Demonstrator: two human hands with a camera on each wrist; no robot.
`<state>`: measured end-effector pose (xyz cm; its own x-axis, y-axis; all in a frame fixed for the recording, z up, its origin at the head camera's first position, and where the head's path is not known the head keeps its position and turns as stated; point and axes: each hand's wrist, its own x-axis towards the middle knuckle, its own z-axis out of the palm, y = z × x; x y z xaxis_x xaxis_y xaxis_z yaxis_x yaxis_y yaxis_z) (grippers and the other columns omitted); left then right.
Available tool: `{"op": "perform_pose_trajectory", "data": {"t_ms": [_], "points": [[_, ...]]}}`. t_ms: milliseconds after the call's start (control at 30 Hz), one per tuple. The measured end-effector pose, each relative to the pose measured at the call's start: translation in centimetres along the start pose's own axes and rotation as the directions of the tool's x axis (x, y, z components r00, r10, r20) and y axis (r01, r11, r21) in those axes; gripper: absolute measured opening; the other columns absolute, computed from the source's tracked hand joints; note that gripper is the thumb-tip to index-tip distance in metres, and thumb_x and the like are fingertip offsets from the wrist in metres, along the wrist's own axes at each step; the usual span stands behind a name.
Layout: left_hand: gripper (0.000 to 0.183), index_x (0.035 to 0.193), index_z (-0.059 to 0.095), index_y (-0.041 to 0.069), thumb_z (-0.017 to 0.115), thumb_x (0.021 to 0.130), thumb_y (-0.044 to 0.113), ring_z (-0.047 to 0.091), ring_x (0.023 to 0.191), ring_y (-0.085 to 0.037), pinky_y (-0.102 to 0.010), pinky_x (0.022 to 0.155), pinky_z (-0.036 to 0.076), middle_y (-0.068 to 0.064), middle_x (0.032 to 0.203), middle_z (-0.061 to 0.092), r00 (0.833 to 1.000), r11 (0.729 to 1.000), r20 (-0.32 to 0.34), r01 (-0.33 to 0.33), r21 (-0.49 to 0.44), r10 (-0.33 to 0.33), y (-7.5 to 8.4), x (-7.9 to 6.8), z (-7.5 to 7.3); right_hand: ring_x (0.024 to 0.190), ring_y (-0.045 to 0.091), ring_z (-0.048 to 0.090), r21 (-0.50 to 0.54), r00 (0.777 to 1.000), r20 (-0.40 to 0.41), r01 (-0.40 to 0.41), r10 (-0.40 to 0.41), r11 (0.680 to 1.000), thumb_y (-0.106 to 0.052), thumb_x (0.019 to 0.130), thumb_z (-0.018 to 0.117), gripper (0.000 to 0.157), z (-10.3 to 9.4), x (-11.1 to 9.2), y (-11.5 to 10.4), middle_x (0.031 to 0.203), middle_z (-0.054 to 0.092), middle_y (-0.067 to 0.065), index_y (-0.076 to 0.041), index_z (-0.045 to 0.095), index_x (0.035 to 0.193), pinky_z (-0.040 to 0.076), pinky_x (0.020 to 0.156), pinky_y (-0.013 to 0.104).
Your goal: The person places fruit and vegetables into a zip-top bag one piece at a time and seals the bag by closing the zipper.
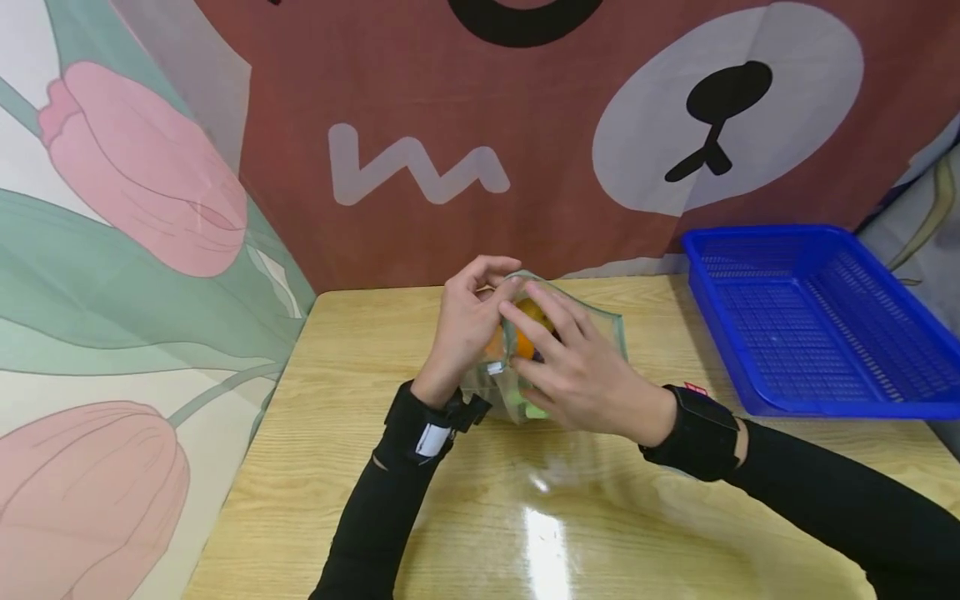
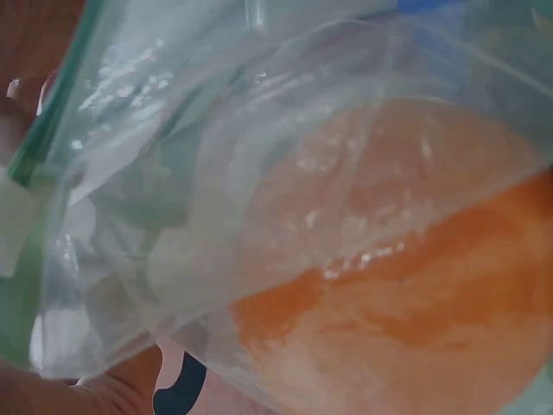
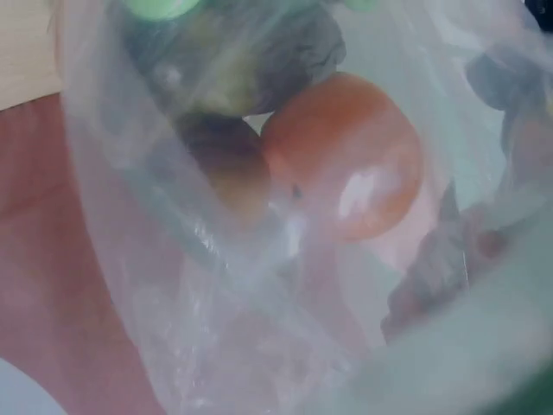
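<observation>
A clear plastic bag (image 1: 611, 333) with a green edge stands between the two hands, its top gaping. Through the film shows a round orange fruit (image 3: 346, 160), beside darker purplish, yellow-marked round pieces (image 3: 229, 164). Something light green (image 3: 160, 7) lies near them. My left hand (image 1: 468, 321) pinches the bag's edge at its left corner. From the right, my right hand (image 1: 577, 367) reaches over the bag with fingers spread, its fingertips gripping the near edge by a small white tab (image 1: 495, 367). Film covers most of both wrist views.
A blue plastic basket (image 1: 772, 404) stands at the right on the wooden table (image 1: 360, 400). Behind the table hangs a brown cloth (image 1: 420, 233) with a bear print, and a tulip-patterned cloth (image 1: 150, 333) runs along the left.
</observation>
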<state>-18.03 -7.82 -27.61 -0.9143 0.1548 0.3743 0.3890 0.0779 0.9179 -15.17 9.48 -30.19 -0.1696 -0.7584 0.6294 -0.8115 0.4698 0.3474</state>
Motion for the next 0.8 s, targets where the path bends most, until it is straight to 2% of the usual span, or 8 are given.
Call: {"op": "perform_pose_trajectory", "data": {"t_ms": [67,167,267,367,500,600,700,800], "points": [[0.022,0.112,0.062,0.004,0.061,0.092,0.015,0.057,0.055,-0.011,-0.024,0.056,0.045,-0.016,0.085,0.060,1.000,0.999,0.004,0.020,-0.036,-0.020,0.0,0.0,-0.1,0.134,0.044,0.029,-0.034,1.000,-0.010,0.003,-0.003,0.999,-0.021,0.086,0.065,0.011,0.2,0.2,0.0,0.140,0.043,0.019,-0.012,0.067,0.080,0.026,0.109,0.053],[0.023,0.113,0.061,0.002,0.059,0.093,0.013,0.055,0.057,-0.009,-0.024,0.057,0.046,-0.009,0.081,0.059,0.999,0.996,0.016,0.051,-0.074,-0.050,-0.1,0.0,-0.2,0.126,0.039,0.039,-0.092,0.998,-0.058,0.015,-0.020,0.996,-0.015,0.095,0.050,0.025,0.5,0.4,0.0,0.126,0.052,0.015,-0.014,0.067,0.077,0.033,0.101,0.050],[0.023,0.114,0.060,0.000,0.056,0.095,0.012,0.054,0.061,-0.010,-0.023,0.057,0.047,-0.006,0.078,0.057,0.996,0.991,0.037,0.080,-0.109,-0.076,-0.1,0.0,-0.3,0.115,0.034,0.044,-0.116,0.995,-0.092,0.036,-0.047,0.993,-0.013,0.096,0.047,0.031,0.8,0.5,0.2,0.113,0.056,0.011,-0.016,0.066,0.073,0.035,0.089,0.045],[0.025,0.115,0.059,-0.004,0.052,0.097,0.013,0.053,0.063,-0.010,-0.022,0.056,0.046,-0.004,0.076,0.055,0.994,0.983,0.057,0.096,-0.154,-0.089,-0.1,0.0,-0.4,0.114,0.031,0.045,-0.137,0.993,-0.089,0.069,-0.081,0.988,-0.013,0.098,0.045,0.034,1.0,0.4,0.5,0.117,0.057,0.009,-0.016,0.066,0.072,0.033,0.082,0.042],[0.030,0.117,0.057,-0.005,0.045,0.100,0.017,0.055,0.067,-0.011,-0.022,0.058,0.045,-0.001,0.082,0.055,0.992,0.976,0.080,0.115,-0.186,-0.101,-0.1,-0.1,-0.6,0.121,0.030,0.047,-0.166,0.990,-0.065,0.112,-0.124,0.980,-0.013,0.101,0.037,0.039,1.1,0.6,0.7,0.125,0.060,0.007,-0.012,0.066,0.075,0.034,0.086,0.044],[0.037,0.120,0.056,-0.003,0.041,0.102,0.026,0.059,0.079,-0.012,-0.024,0.068,0.049,-0.004,0.094,0.058,0.989,0.980,0.106,0.119,-0.158,-0.104,-0.4,-0.5,-1.1,0.122,0.030,0.052,-0.141,0.990,-0.070,0.113,-0.124,0.983,-0.009,0.099,0.034,0.040,1.0,0.8,0.9,0.117,0.066,0.007,-0.010,0.065,0.073,0.033,0.095,0.049],[0.054,0.125,0.053,-0.003,0.039,0.100,0.043,0.059,0.096,-0.017,-0.031,0.084,0.050,-0.013,0.109,0.060,0.987,0.998,0.158,0.023,-0.056,-0.014,-0.8,-1.3,-1.9,0.116,0.028,0.058,-0.083,0.991,-0.093,0.087,-0.095,0.993,-0.006,0.096,0.036,0.037,0.7,1.1,1.1,0.102,0.071,0.007,-0.008,0.063,0.070,0.031,0.101,0.053],[0.071,0.129,0.050,-0.003,0.045,0.092,0.057,0.054,0.112,-0.027,-0.041,0.093,0.047,-0.019,0.124,0.055,0.965,0.990,0.227,-0.141,0.016,0.134,-1.4,-2.3,-2.6,0.104,0.028,0.063,0.000,0.991,-0.119,0.063,-0.062,0.998,-0.003,0.092,0.045,0.025,0.3,1.5,1.8,0.092,0.070,0.009,-0.005,0.063,0.076,0.030,0.102,0.056]]}}
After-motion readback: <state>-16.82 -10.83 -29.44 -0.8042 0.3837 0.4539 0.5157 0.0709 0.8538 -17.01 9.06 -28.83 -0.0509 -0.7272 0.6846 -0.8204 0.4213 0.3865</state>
